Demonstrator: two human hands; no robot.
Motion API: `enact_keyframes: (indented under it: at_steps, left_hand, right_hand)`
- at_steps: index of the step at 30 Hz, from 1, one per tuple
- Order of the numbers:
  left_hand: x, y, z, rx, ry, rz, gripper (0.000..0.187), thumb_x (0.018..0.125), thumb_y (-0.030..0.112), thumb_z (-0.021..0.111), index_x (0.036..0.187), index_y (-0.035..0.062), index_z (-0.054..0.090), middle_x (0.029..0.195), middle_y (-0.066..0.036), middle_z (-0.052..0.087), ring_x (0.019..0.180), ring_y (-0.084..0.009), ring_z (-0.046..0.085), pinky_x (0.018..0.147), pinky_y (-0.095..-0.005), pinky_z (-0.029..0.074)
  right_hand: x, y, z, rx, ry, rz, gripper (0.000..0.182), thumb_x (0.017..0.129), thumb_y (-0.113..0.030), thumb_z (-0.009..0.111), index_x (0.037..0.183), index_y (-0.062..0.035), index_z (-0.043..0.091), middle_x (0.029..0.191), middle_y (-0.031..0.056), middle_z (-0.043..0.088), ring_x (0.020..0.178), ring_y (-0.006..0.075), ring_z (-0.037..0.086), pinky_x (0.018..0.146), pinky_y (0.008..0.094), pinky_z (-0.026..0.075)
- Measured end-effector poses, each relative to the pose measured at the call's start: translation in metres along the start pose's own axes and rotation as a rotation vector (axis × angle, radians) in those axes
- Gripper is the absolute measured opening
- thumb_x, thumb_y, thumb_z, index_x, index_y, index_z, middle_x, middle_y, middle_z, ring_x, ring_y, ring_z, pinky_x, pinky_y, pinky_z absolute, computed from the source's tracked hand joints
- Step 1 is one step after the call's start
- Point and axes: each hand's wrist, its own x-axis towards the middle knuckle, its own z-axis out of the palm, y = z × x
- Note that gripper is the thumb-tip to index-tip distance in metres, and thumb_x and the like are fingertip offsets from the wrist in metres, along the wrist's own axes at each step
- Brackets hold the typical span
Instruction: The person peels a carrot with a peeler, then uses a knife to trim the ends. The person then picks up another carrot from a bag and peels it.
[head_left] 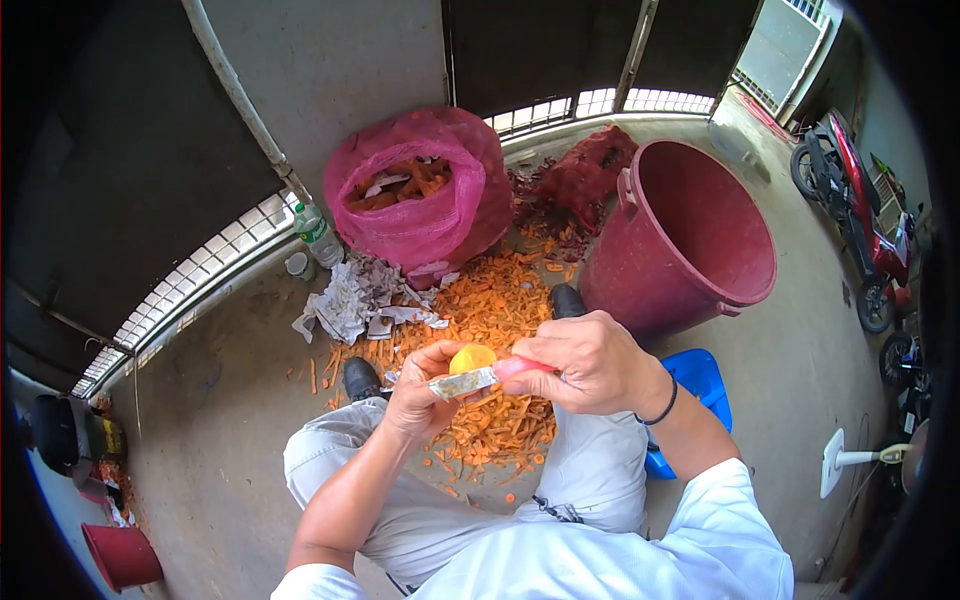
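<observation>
My left hand (412,402) is wrapped round a carrot (472,357), its round yellow-orange end showing above the fingers. A knife (466,382) with a pink-red handle is gripped in my right hand (592,362). Its broad, stained blade points left and overlaps the carrot and my left fingers in this view. Below both hands, between my legs, a heap of orange carrot peelings (500,435) covers the floor, with a few small round slices among them.
A pink mesh sack (470,215) of peelings stands ahead, beside crumpled paper (350,300) and a plastic bottle (318,238). A large maroon tub (640,270) leans at right, near a red net sack (590,175). The blue plastic item (700,380) sits by my right leg. Motorbikes (858,205) stand far right.
</observation>
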Motion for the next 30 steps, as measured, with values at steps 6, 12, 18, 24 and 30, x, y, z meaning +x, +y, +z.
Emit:
enact_keyframes:
  at_steps: [6,12,18,24,30]
  left_hand:
    - [-0.003,0.004,0.007,-0.015,0.050,0.001,0.056,0.075,0.019,0.093,0.123,0.0037,0.068,0.118,-0.014,0.074,0.105,-0.0246,0.073,0.085,-0.0394,0.061]
    - [-0.006,0.005,0.002,0.127,-0.088,0.048,0.053,0.077,0.026,0.091,0.123,0.0069,0.073,0.111,-0.019,0.073,0.092,-0.0282,0.067,0.070,-0.0398,0.050]
    - [-0.002,0.005,0.001,0.040,-0.038,0.037,0.055,0.075,0.021,0.092,0.123,0.0049,0.071,0.114,-0.015,0.074,0.097,-0.0276,0.071,0.079,-0.0397,0.056]
    - [-0.002,0.008,-0.005,0.054,-0.111,0.037,0.062,0.072,0.019,0.094,0.126,0.0009,0.069,0.114,-0.015,0.075,0.103,-0.0263,0.074,0.089,-0.0396,0.062]
    - [0.002,0.004,-0.004,-0.014,-0.099,0.017,0.057,0.078,0.026,0.092,0.127,0.0060,0.071,0.115,-0.014,0.075,0.096,-0.0276,0.071,0.075,-0.0370,0.052]
  right_hand:
    - [0.004,-0.007,-0.003,-0.039,0.008,-0.063,0.029,0.087,-0.035,0.083,0.092,-0.0071,0.075,0.066,0.0058,0.059,0.057,0.0251,0.060,0.050,0.0379,0.045]
    - [0.005,0.021,-0.010,-0.093,0.092,0.073,0.031,0.095,-0.037,0.074,0.081,-0.0091,0.072,0.065,0.0094,0.058,0.060,0.0271,0.062,0.053,0.0405,0.049]
    - [0.002,-0.010,-0.008,-0.005,0.083,-0.010,0.025,0.091,-0.033,0.079,0.089,-0.0079,0.075,0.067,0.0079,0.061,0.058,0.0259,0.061,0.051,0.0393,0.048]
    - [0.005,0.011,-0.014,-0.220,0.081,0.033,0.028,0.095,-0.034,0.075,0.085,-0.0077,0.072,0.067,0.0079,0.060,0.062,0.0254,0.063,0.051,0.0397,0.048]
    - [-0.003,0.008,-0.009,-0.054,0.170,0.058,0.026,0.093,-0.034,0.077,0.086,-0.0091,0.074,0.066,0.0091,0.060,0.059,0.0274,0.062,0.051,0.0399,0.048]
